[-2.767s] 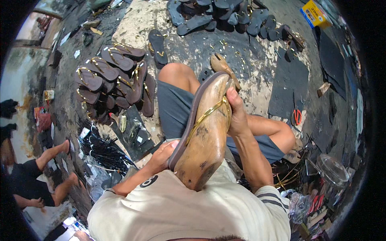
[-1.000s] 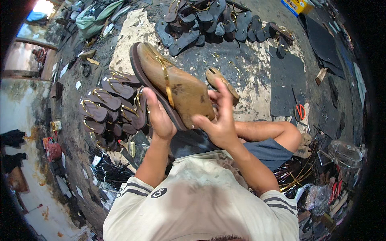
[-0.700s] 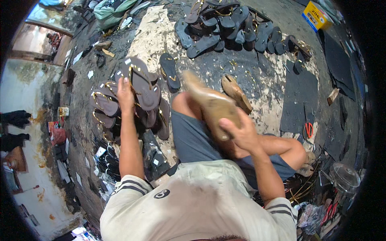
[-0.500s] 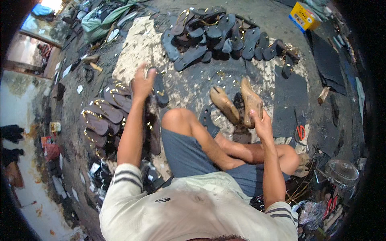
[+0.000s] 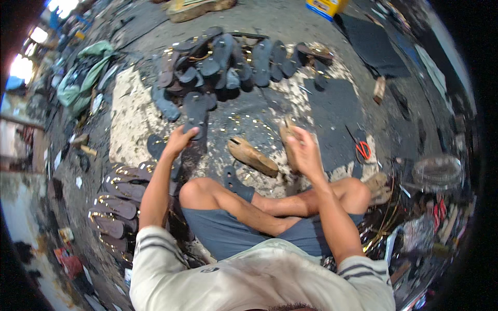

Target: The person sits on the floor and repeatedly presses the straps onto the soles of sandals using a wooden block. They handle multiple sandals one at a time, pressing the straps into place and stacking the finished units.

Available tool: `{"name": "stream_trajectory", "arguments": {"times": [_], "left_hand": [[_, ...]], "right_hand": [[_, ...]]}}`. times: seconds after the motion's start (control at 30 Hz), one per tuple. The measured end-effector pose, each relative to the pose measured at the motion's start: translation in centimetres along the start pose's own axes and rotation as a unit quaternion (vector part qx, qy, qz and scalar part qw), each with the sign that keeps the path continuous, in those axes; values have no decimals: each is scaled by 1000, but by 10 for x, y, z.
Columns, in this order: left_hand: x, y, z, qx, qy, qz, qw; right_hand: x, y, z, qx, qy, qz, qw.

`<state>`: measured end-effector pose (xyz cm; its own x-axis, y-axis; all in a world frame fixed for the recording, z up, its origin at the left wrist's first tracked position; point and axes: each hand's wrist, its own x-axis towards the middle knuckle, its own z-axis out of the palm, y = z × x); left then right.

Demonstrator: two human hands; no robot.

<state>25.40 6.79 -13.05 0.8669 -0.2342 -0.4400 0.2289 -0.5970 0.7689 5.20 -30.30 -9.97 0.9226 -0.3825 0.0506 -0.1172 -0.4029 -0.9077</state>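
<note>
My left hand (image 5: 181, 141) grips the near end of a dark flat sandal sole (image 5: 196, 109), thumb on top. The sole points away from me, toward a row of sandals. My right hand (image 5: 307, 153), slightly blurred, is at a brown wooden shoe last (image 5: 287, 126) and hides part of it. Its fingers look apart and bent, not wrapped round the last. A second wooden last (image 5: 254, 157) lies tilted on the ground between my hands, its notched end toward the far left. Small gold-coloured bits (image 5: 244, 124) are scattered beyond the lasts.
A row of dark sandals and soles (image 5: 223, 59) stretches across the far side. Finished-looking sandals with gold straps (image 5: 116, 206) lie at my left. Orange-handled scissors (image 5: 363, 149) rest beside a black sheet (image 5: 334, 111) on the right. A fan guard (image 5: 438, 173) stands farther right.
My left hand, empty before, now holds a dark sole. My right hand has moved from the last's near end up along it and loosened. The view has shifted.
</note>
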Motion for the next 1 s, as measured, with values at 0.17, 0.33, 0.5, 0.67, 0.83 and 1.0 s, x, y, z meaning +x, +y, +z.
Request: {"name": "stream_trajectory", "arguments": {"times": [0.17,0.33,0.5,0.67,0.83,1.0], "left_hand": [[-175,89,23,-136,-60,-1,989],[-244,70,56,-80,-102,242,962],[-249,100,103,-84,13,336,938],[-278,94,130,-175,12,286,942],[-297,83,135,-236,3,247,940],[-298,76,146,-321,40,181,929]], "right_hand": [[-11,-83,38,358,-143,135,913],[-41,-106,31,334,-157,70,927],[-95,-126,9,400,-234,83,882],[-120,-130,-8,355,-234,83,901],[-135,-123,-14,358,-286,115,881],[-154,-104,6,211,-222,24,952]]}}
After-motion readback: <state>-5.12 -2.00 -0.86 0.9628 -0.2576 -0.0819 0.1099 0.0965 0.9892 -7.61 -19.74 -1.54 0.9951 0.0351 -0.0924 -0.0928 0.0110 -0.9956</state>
